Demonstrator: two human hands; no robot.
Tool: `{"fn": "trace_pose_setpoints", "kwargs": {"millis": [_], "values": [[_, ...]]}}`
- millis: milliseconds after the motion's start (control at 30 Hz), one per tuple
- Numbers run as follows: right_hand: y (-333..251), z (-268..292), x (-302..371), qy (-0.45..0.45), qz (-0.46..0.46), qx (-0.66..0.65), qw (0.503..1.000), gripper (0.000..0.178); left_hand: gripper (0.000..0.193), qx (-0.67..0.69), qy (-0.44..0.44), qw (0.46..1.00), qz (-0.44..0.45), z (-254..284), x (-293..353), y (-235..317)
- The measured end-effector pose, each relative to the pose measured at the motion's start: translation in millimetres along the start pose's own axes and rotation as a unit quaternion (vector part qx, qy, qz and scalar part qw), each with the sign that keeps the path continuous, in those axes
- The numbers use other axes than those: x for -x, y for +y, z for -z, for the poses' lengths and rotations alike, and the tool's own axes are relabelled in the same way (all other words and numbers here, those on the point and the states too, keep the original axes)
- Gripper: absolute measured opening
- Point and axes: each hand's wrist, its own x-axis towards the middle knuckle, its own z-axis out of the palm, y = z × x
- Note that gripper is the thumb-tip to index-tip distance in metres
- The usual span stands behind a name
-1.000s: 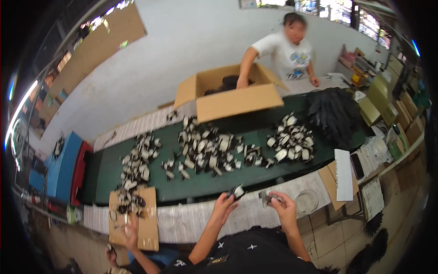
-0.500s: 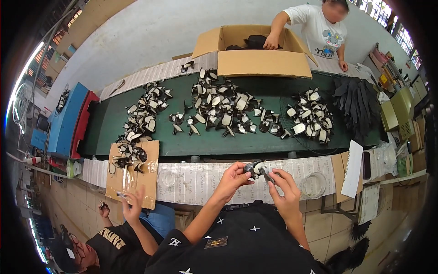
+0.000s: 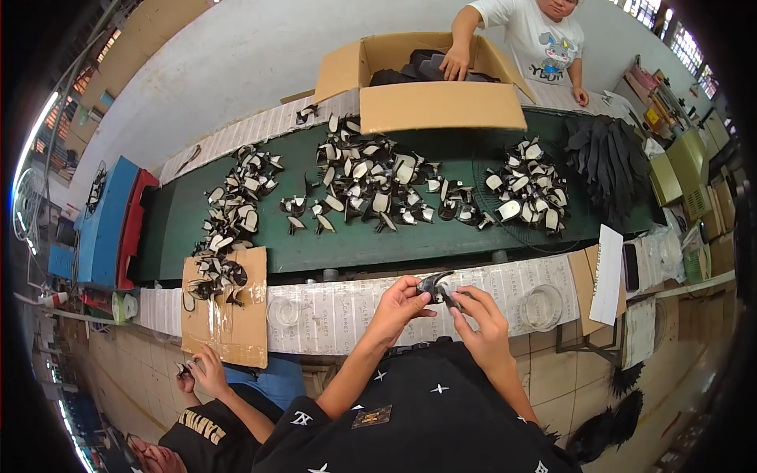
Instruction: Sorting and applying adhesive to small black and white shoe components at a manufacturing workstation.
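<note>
The long green-topped table (image 3: 276,258) spans the view, its near edge running alongside a paper-covered ledge (image 3: 347,317). On its far side the cardboard box (image 3: 441,109) stands with flaps splayed, which presumably gives the co-worker's hand (image 3: 455,63) access to the dark contents. Black strips (image 3: 605,165) lie stacked at the right end, lengthwise together, perhaps to keep them orderly. Black-and-white parts sit in a left heap (image 3: 240,197), a middle heap (image 3: 374,177) and a right heap (image 3: 527,189), likely for reach from the near side. A cardboard sheet (image 3: 199,331) overlaps the table's edge at left; a clear round dish (image 3: 523,309) rests on the ledge to the right. Left hand (image 3: 400,306): thumb and fingers pinched on the dark part (image 3: 436,285), held above the ledge. Right hand (image 3: 481,319): thumb and forefinger nearly together at the part's right end, apparently gripping it; whether a second small piece lies between them, cannot tell. The two-handed hold probably steadies the part. Room to move: ledge surface extends on both sides of the hands; green surface separates them from the middle heap.
</note>
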Motion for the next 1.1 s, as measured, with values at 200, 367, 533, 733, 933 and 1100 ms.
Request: {"fn": "trace_pose_setpoints", "kwargs": {"millis": [200,367,533,733,933,1100], "values": [[12.8,-3.3,6.7,0.015,-0.187,-0.307,0.933,0.025,0.02,0.018,-0.013,1.0,0.007,1.1,-0.2,-0.6],[14.9,5.9,6.6,0.015,-0.259,-0.419,0.87,0.024,0.019,0.021,-0.017,1.0,0.015,2.1,1.8,-3.2],[20.9,11.2,11.9,0.014,-0.29,-0.492,0.821,0.024,0.019,0.014,-0.011,1.0,0.023,0.0,4.1,-3.1],[21.0,12.0,5.9,0.07,-0.185,-0.286,0.938,0.023,0.019,0.011,-0.008,1.0,0.02,-1.7,3.9,-3.1],[2.0,20.0,-4.0,-0.006,-0.101,-0.105,0.989,0.024,0.019,0.002,-0.008,1.0,0.02,-1.9,3.1,-4.2],[-0.1,16.5,-6.1,-0.022,-0.048,-0.054,0.997,0.025,0.019,-0.009,-0.007,1.0,0.026,-2.6,2.1,-4.5]]}}
